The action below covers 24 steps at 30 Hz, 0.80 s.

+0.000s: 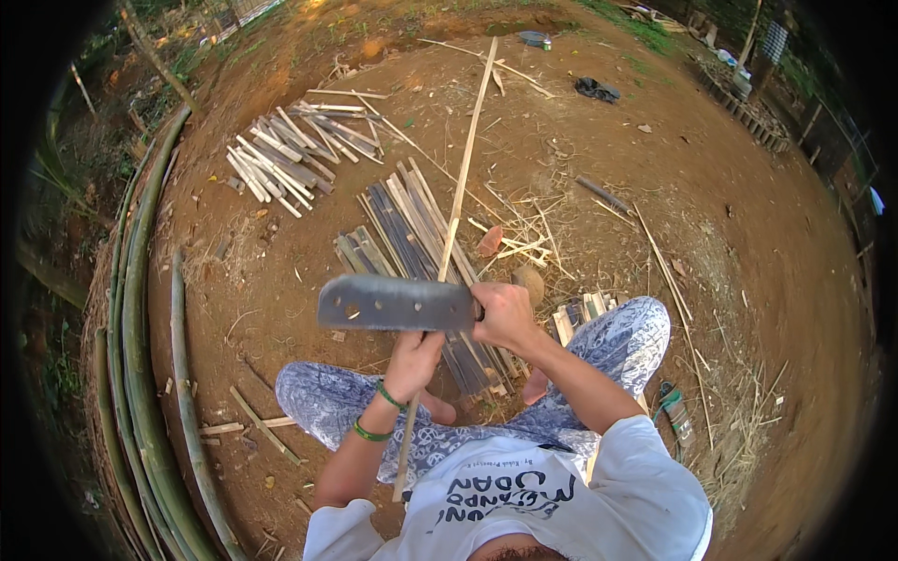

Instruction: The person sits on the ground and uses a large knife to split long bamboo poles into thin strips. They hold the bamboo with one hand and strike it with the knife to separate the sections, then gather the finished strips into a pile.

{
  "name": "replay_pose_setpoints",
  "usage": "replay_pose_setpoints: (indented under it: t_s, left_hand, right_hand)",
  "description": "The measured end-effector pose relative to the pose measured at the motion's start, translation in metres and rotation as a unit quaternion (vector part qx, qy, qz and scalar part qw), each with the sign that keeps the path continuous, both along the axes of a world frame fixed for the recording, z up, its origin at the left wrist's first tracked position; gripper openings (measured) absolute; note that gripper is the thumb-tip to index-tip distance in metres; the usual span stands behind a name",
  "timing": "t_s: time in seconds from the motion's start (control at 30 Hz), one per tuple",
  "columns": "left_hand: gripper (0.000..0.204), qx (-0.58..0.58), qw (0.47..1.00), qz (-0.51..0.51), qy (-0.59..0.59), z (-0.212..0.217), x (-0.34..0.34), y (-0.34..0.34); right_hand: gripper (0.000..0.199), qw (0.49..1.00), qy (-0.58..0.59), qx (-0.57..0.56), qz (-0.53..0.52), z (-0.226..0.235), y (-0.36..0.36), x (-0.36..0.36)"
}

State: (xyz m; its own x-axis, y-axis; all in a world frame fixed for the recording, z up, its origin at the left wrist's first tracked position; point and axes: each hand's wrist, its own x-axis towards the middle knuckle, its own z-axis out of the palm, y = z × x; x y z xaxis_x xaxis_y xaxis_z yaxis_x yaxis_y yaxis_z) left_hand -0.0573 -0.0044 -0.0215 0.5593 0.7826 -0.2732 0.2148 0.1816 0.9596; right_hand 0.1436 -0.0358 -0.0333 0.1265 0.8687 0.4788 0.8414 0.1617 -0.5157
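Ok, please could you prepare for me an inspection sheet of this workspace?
Surface: bare brown ground, littered with pale shavings.
Job's things: cleaver, seen crossing over a long strip; contact unclear. Slats lie piled ahead.
Clutter: dark bag on the ground, far side.
Grips: left hand closed around the strip; right hand closed on the cleaver's handle.
Cables: nothing seen.
Surroundings: long green poles lie at left.

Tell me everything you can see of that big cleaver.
The cleaver has a broad, grey, metallic-looking blade with several holes, the largest toward its left end. It lies crosswise in the view, blade pointing left, over a long bamboo strip. The right hand grips its mostly hidden handle. Whether the blade touches the strip or left hand can't be told.
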Motion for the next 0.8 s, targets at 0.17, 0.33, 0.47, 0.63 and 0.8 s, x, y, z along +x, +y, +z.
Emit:
replay_pose_setpoints:
  t_s: [0.17,0.33,0.47,0.63,0.8]
  left_hand:
    - [0.033,0.108,0.993,-0.033,0.022,0.021,-0.002,-0.028]
    - [0.034,0.228,0.973,-0.002,0.022,0.011,0.011,-0.012]
    - [0.039,0.218,0.973,-0.013,0.069,0.007,0.005,-0.025]
    - [0.036,0.240,0.969,0.022,0.053,0.009,0.008,-0.018]
    - [0.033,0.199,0.975,-0.014,0.101,-0.005,-0.007,-0.034]
  right_hand:
    - [0.015,0.993,0.017,-0.076,-0.086,0.018,0.019,0.046]
    - [0.016,0.997,-0.053,-0.058,0.007,0.005,0.005,0.016]
    - [0.018,0.992,-0.011,-0.093,-0.086,0.009,0.025,0.051]
    - [0.022,0.996,-0.066,-0.061,-0.022,-0.010,0.024,0.026]
    - [0.015,0.975,0.018,-0.160,-0.153,-0.002,0.051,0.071]
